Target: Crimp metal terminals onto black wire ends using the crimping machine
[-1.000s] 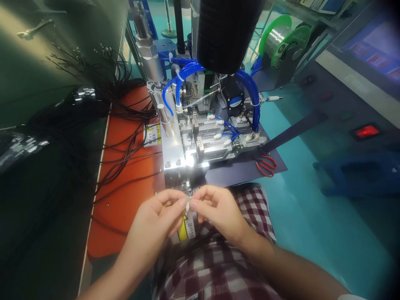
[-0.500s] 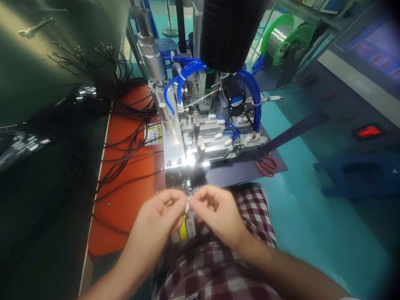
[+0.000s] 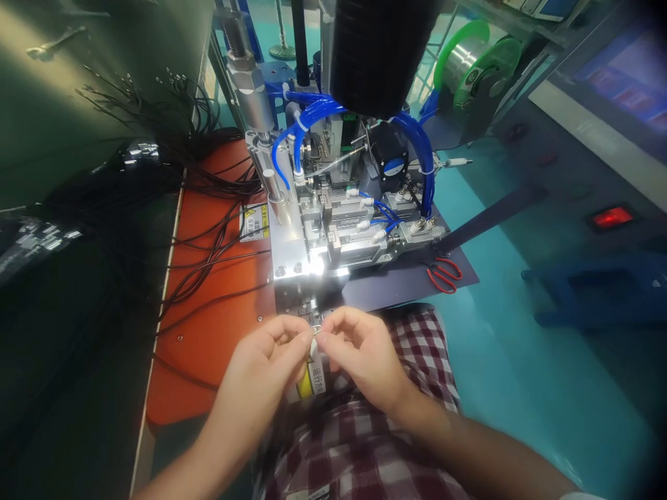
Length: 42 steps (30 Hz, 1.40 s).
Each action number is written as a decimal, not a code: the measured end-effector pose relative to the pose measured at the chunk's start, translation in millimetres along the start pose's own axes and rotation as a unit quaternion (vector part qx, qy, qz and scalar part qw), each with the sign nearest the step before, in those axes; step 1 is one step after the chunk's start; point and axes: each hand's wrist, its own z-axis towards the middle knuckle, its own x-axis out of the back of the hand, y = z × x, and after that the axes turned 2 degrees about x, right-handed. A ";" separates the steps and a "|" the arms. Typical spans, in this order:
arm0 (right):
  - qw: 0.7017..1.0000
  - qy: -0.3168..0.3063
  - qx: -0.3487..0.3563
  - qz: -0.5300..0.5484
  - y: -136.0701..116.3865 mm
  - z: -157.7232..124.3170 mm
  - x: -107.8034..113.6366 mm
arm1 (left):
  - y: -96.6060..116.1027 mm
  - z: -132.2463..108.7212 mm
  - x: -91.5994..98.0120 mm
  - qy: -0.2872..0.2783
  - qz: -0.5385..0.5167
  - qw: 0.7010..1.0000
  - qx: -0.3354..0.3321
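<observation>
The bench carries a machine. Left of the machine, black cables cross an orange mat. To the machine's right, red scissors lie on a dark sheet.

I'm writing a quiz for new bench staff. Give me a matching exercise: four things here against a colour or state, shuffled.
1 scissors
2 tubes
3 spool
4 part

a green
b pinched between left hand and right hand
c red handles
d blue

Pairs: 1-c, 2-d, 3-a, 4-b
</observation>
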 end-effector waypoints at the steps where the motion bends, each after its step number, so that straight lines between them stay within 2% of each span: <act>1: 1.000 0.006 0.017 -0.011 1.0 -0.4 -0.4 | -0.2 -0.5 0.1 -0.001 -0.003 1.000 0.002; 5: 0.997 0.020 0.056 -0.050 3.8 -0.8 0.1 | 0.2 -1.6 0.4 0.005 -0.004 1.000 -0.003; 19: 0.998 -0.002 -0.041 0.037 0.7 3.9 -0.8 | -5.8 -1.7 1.8 0.019 0.016 1.000 -0.019; 27: 1.000 0.014 0.004 0.002 -1.5 1.3 -0.8 | -4.4 -1.1 0.6 0.021 0.020 0.999 -0.030; 32: 1.000 0.011 -0.018 0.011 -3.4 2.7 -0.1 | -2.2 -1.9 -0.7 0.026 0.012 0.999 -0.043; 37: 0.997 -0.008 -0.051 0.058 0.3 6.2 -0.5 | -8.7 -1.1 1.1 0.021 0.010 0.999 -0.038; 42: 0.997 -0.013 -0.037 0.070 5.4 5.0 0.1 | -10.4 -0.6 0.0 0.008 -0.012 1.000 -0.026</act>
